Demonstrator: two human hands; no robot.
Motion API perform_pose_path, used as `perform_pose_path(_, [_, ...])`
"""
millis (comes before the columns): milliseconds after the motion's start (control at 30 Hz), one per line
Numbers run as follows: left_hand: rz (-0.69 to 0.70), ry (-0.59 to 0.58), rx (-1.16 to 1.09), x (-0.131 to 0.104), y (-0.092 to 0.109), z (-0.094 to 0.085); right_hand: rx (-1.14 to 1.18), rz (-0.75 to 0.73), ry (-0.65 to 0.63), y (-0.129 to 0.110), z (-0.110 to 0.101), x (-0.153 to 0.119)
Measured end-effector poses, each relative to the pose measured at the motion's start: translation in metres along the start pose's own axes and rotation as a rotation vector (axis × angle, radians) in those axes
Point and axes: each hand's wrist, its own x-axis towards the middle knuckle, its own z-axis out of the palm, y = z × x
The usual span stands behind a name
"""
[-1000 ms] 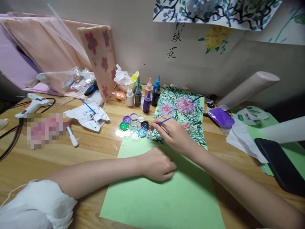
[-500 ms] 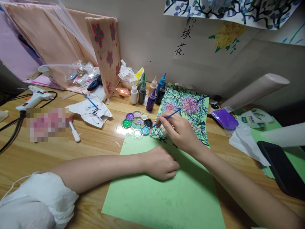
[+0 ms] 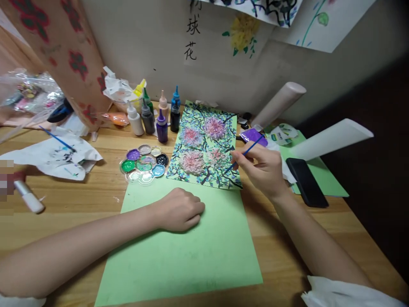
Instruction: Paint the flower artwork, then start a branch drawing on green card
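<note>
Right hand's grip (image 3: pixel 263 167) pinches a blue brush (image 3: pixel 229 169) slanting lower-left over the mid-frame painting (image 3: pixel 204 145); curled left hand (image 3: pixel 182 209) lies farther.

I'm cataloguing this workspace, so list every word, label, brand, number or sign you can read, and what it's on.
"球": on the pale sheet on the wall.
"花": below it, same sheet.
Character above them: cut off by the picture's top edge, unreadable.
White-and-green label at right: print too small and blurred to read.
</note>
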Motion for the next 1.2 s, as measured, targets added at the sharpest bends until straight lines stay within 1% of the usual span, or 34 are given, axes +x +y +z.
perform_pose_path(133, [-0.012, -0.014, -0.004, 0.001, 0.001, -0.001, -0.025, -0.025, -0.026, 0.007, 0.003, -0.011])
perform_pose_path(200, [-0.019, -0.025, -0.011, 0.001, 0.001, -0.002, -0.036, -0.045, -0.031, 0.007, 0.005, -0.012])
perform_pose_path(333, [-0.024, -0.043, -0.022, 0.001, 0.001, -0.002, -0.038, -0.067, -0.001, 0.008, 0.008, -0.011])
perform_pose_path(467, [-0.026, -0.046, -0.023, 0.002, 0.000, -0.001, -0.061, -0.092, -0.034, 0.013, 0.010, -0.012])
perform_pose_path(667, [-0.022, -0.044, -0.035, 0.003, 0.000, -0.002, -0.045, -0.045, -0.010, 0.011, 0.007, -0.013])
perform_pose_path(867, [-0.026, -0.040, -0.043, 0.003, 0.000, -0.002, -0.039, -0.054, -0.051, 0.014, 0.008, -0.014])
perform_pose_path(967, [-0.020, -0.031, -0.045, 0.003, 0.000, -0.001, -0.057, -0.037, -0.034, 0.016, 0.009, -0.014])
perform_pose_path(1133, [-0.022, -0.037, -0.034, 0.002, 0.001, -0.002, 0.045, -0.011, 0.028, 0.008, 0.005, -0.013])
perform_pose_path(1200, [-0.021, -0.039, -0.027, 0.002, 0.001, -0.002, 0.121, -0.024, 0.009, 0.001, 0.006, -0.013])
